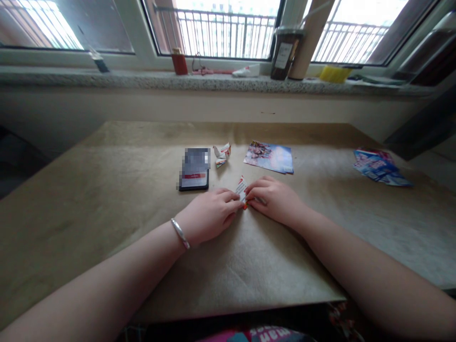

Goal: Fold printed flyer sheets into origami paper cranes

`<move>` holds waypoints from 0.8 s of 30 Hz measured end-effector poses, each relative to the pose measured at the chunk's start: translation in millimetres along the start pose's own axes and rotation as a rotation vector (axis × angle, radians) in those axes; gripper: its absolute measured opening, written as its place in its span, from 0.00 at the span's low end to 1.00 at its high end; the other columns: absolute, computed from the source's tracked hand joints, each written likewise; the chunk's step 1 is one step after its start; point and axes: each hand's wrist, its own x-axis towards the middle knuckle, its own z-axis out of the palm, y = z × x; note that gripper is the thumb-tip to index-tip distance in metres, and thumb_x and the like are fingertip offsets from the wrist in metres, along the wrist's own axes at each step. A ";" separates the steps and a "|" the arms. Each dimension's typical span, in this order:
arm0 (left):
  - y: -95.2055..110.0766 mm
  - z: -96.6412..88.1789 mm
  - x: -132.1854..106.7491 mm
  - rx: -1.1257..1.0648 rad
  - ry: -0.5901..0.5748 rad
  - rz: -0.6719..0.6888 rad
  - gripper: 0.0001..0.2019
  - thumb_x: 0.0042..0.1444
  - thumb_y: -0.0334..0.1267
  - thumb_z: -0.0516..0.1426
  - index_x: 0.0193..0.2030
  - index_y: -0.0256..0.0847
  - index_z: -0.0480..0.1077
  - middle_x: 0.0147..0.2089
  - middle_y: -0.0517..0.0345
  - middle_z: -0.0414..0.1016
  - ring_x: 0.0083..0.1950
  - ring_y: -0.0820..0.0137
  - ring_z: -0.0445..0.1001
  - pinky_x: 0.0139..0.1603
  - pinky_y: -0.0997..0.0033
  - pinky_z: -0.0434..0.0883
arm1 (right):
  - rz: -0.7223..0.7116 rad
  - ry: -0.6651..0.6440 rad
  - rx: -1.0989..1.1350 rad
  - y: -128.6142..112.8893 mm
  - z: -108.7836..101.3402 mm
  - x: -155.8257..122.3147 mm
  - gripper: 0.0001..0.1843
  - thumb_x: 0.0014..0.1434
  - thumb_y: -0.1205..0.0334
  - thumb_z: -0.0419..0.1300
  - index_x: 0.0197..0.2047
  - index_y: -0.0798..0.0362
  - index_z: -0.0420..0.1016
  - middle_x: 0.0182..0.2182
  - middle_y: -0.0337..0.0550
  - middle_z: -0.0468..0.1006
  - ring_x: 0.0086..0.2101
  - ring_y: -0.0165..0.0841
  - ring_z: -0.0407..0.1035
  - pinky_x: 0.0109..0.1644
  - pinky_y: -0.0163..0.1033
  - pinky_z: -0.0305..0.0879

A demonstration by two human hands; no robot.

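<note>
Between my two hands lies a small folded piece of printed paper, white with red and dark print, its pointed tip facing away from me. My left hand, with a silver bangle at the wrist, has its fingertips closed on the paper's left edge. From the other side, my right hand presses its bent fingers on the right edge. The fingers hide the paper's lower sides. Just beyond stands a folded paper figure in similar print. Left of it is a phone, its screen partly pixelated.
Printed sheets lie beyond my right hand, and a pile of blue printed papers is at the far right of the table. On the stone sill stand a red lighter-like object, a dark lidded cup and a yellow item.
</note>
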 end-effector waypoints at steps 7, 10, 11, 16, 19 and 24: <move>-1.7 3.2 -0.2 0.023 -0.005 0.050 0.16 0.58 0.28 0.51 0.51 0.39 0.70 0.51 0.49 0.72 0.54 0.62 0.68 0.54 0.60 0.70 | -0.070 -0.074 -0.073 -8.6 -6.4 0.3 0.09 0.58 0.67 0.57 0.36 0.52 0.79 0.36 0.44 0.78 0.38 0.35 0.68 0.44 0.38 0.63; -0.9 2.3 0.4 0.047 -0.025 0.058 0.15 0.58 0.27 0.51 0.50 0.39 0.71 0.50 0.48 0.72 0.52 0.63 0.69 0.53 0.60 0.70 | -0.047 -0.114 -0.088 -11.4 -6.7 2.0 0.09 0.57 0.67 0.57 0.36 0.52 0.79 0.35 0.44 0.78 0.38 0.35 0.69 0.45 0.38 0.63; -0.6 1.7 0.4 0.050 -0.029 0.058 0.15 0.58 0.27 0.50 0.50 0.39 0.71 0.49 0.48 0.72 0.51 0.63 0.69 0.53 0.60 0.70 | -0.040 -0.129 -0.095 -12.5 -7.2 2.3 0.09 0.57 0.67 0.57 0.36 0.52 0.79 0.35 0.43 0.78 0.38 0.35 0.69 0.45 0.38 0.63; 0.1 -2.8 -0.2 0.048 -0.069 0.021 0.19 0.59 0.28 0.50 0.55 0.45 0.68 0.47 0.50 0.70 0.49 0.64 0.69 0.50 0.61 0.70 | 0.055 -0.211 -0.180 -17.4 -12.7 -0.1 0.13 0.60 0.67 0.53 0.37 0.51 0.79 0.38 0.43 0.79 0.38 0.34 0.71 0.43 0.37 0.63; 0.9 -4.7 -0.5 0.064 -0.092 -0.011 0.20 0.59 0.29 0.50 0.56 0.48 0.67 0.45 0.51 0.70 0.45 0.66 0.70 0.47 0.61 0.71 | 0.080 -0.246 -0.220 -17.9 -16.7 -2.0 0.13 0.61 0.65 0.52 0.37 0.50 0.80 0.37 0.43 0.79 0.37 0.35 0.71 0.42 0.37 0.63; 2.9 -5.7 0.2 0.057 -0.086 -0.039 0.18 0.58 0.30 0.50 0.53 0.45 0.70 0.47 0.52 0.72 0.47 0.65 0.71 0.49 0.61 0.71 | 0.080 -0.237 -0.266 -16.1 -18.9 -2.2 0.13 0.60 0.64 0.53 0.36 0.49 0.80 0.33 0.43 0.78 0.37 0.36 0.69 0.40 0.38 0.64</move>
